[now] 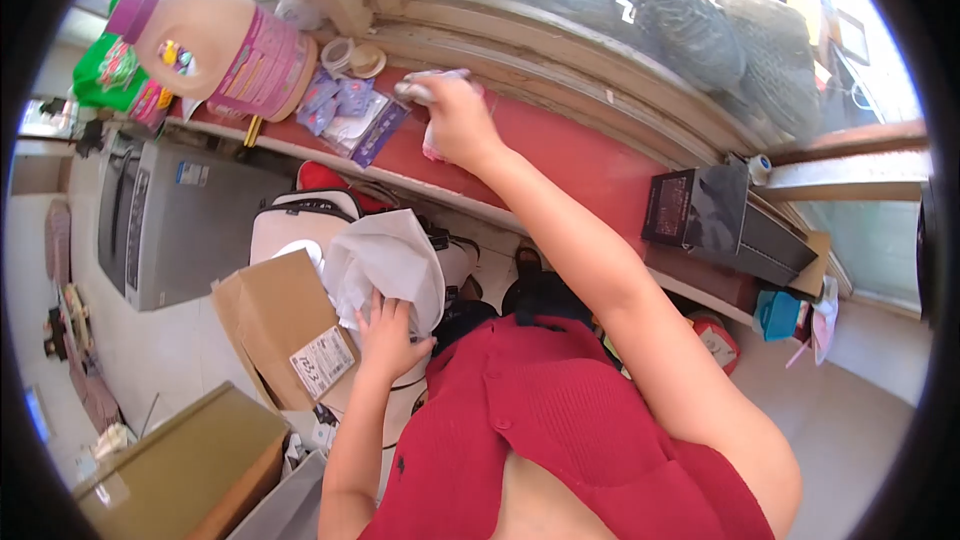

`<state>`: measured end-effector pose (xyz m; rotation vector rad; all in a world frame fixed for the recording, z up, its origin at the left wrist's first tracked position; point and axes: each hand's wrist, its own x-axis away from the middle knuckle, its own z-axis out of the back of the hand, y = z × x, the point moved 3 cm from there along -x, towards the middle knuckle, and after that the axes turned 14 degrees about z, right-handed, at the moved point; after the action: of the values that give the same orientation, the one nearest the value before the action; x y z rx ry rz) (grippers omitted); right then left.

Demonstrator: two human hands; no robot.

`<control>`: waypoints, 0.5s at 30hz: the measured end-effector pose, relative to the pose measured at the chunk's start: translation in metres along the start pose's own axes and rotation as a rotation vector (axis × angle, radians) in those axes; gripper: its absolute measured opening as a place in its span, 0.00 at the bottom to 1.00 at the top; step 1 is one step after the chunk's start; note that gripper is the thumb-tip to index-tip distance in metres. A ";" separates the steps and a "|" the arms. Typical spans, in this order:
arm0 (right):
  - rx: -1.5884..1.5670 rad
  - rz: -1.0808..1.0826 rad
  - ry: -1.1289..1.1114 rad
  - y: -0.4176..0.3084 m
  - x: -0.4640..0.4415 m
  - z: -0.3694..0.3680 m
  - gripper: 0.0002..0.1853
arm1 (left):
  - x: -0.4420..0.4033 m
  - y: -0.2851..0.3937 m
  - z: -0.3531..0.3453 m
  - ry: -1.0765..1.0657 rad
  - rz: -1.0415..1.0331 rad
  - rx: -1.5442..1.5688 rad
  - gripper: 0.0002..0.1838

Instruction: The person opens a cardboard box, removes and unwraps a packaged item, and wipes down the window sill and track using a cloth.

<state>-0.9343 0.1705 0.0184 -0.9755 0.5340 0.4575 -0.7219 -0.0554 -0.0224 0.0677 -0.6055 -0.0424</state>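
Note:
My right hand (458, 122) is closed around a crumpled white and pink cloth (432, 90) above the red window sill (570, 165). To its left, small purple packets (335, 100) and a flat purple-and-white pack (370, 130) lie on the sill. My left hand (388, 338) rests with fingers spread on a white bag (390, 265), which stands beside an open cardboard box (285, 325). The underside of the left palm is hidden.
A large detergent jug (225, 50) and a green bag (110, 75) stand at the sill's left end. A black box (720, 215) sits at its right. A grey appliance (190, 215) and an olive box (185, 460) are on the left. Shoes lie behind the window glass.

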 end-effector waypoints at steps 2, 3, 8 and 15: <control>0.002 -0.150 0.255 -0.003 0.010 0.037 0.18 | 0.005 0.002 0.019 -0.110 -0.028 0.049 0.43; 0.096 -0.125 0.350 -0.009 0.019 0.067 0.21 | 0.006 0.003 0.021 0.058 -0.165 0.064 0.36; 0.949 -0.019 0.342 -0.038 0.045 0.183 0.18 | 0.006 0.038 0.074 -0.104 -0.120 0.122 0.28; 1.224 -0.409 -0.288 0.033 0.042 0.142 0.10 | 0.001 0.054 0.085 -0.016 -0.286 0.318 0.27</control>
<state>-0.8895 0.3150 0.0356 0.1761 0.2471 -0.1369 -0.7683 -0.0062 0.0519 0.4623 -0.6105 -0.2239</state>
